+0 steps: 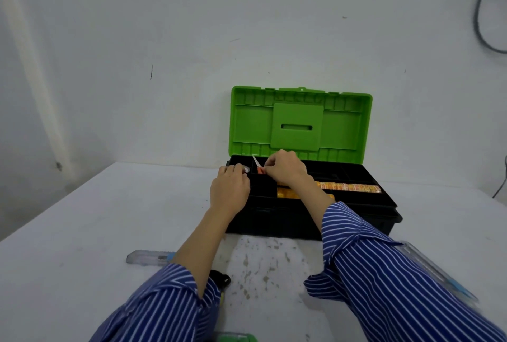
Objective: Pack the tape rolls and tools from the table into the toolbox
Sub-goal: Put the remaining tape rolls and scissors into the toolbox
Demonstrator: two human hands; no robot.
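Right now both of your hands are over the left end of the toolbox (356, 212), whose green lid (300, 122) stands open against the wall behind it; your right hand (285, 170) pinches a small orange-handled tool (260, 168) with its pale blade slanting up and away to the left, toward the lid; its long axis runs diagonally across the tray's rear-left compartments, so the coming set-down turns on laying that axis along a compartment rather than across a divider. Your left hand (230, 189) sits just left of the tool, fingers curled round something small and pale that I judge to be a tape roll (246, 169), though it is mostly hidden. Inside the toolbox, right of your hands, a row of orange-and-yellow patterned rolls (354, 187) already lies along the tray. Nearer you than the toolbox, a clear-bodied cutter (149, 258) rests on the surface at your left forearm, a black object (220, 278) peeks from under that sleeve, and a clear and blue item (439, 273) lies by your right sleeve; these still await packing.
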